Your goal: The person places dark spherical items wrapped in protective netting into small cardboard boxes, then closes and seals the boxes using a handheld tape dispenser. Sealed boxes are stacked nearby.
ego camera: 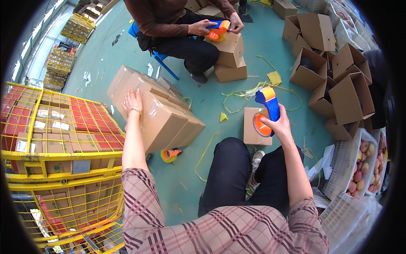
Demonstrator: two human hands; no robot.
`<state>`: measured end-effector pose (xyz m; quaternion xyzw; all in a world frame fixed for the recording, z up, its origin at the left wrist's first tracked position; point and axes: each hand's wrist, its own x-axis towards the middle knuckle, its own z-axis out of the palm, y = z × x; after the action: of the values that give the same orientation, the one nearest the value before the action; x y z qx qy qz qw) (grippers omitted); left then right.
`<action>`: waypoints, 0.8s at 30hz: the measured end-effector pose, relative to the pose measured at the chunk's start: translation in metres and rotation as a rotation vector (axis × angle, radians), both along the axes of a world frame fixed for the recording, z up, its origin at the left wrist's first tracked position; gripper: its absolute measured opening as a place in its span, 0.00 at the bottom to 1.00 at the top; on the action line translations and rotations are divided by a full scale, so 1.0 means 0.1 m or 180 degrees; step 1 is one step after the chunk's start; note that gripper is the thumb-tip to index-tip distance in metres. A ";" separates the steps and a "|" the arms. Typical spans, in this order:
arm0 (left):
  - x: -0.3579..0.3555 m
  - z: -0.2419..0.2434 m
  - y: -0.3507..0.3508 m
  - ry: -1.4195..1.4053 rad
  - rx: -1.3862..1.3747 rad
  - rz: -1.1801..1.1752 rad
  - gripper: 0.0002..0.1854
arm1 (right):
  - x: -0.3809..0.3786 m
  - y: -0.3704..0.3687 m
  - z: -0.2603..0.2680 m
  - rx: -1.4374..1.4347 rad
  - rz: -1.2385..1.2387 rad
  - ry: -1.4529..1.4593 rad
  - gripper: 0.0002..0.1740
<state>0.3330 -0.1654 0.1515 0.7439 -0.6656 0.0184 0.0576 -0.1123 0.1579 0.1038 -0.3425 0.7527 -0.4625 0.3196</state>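
Observation:
My left hand (132,102) lies with fingers together, palm down, on top of a taped cardboard box (150,106) in a stack at my left. In my right hand (280,123) is a blue and orange packing tape dispenser (271,106), gripped by its blue handle. The dispenser hangs over a small cardboard box (253,125) that stands on the floor before my knees and partly hides it. A second tape dispenser (171,154), orange with yellow tape, lies on the floor beside the left stack.
A co-worker (187,31) sits opposite with another tape dispenser (219,30) over stacked boxes (230,50). Yellow mesh cages (63,155) of cartons stand at left. Open boxes (352,98) are piled at right, near crates (344,162) of fruit. Yellow strapping (234,111) litters the floor.

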 end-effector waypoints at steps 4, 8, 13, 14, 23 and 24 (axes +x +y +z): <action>0.11 0.08 0.00 -0.0103 -0.0035 -0.0069 0.37 | -0.04 0.23 0.09 -0.0313 -0.0093 -0.0491 0.45; -0.19 0.45 0.35 0.0296 -0.1167 -0.0581 0.31 | 0.04 0.33 0.27 -0.0686 -0.0333 -0.0800 0.42; -1.51 0.60 2.07 0.2488 -0.0444 -0.2485 0.14 | 0.28 0.43 0.63 -0.0751 -0.0480 -0.0282 0.45; -1.80 0.50 2.51 0.2697 0.0153 -0.2787 0.14 | 0.34 0.43 0.67 -0.0861 -0.0501 -0.0037 0.46; -3.18 -0.34 3.39 0.5411 0.2055 -0.1612 0.09 | 0.13 0.77 0.56 -0.1606 -0.0147 0.0724 0.37; -3.20 -0.35 3.35 0.5426 0.1972 -0.1553 0.12 | -0.16 0.82 0.53 -0.0916 0.0467 0.0777 0.31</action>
<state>0.0133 0.1695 0.1170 0.3284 -0.5116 -0.7233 0.3274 -0.1283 0.2400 0.1567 -0.4921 0.6850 -0.4958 0.2067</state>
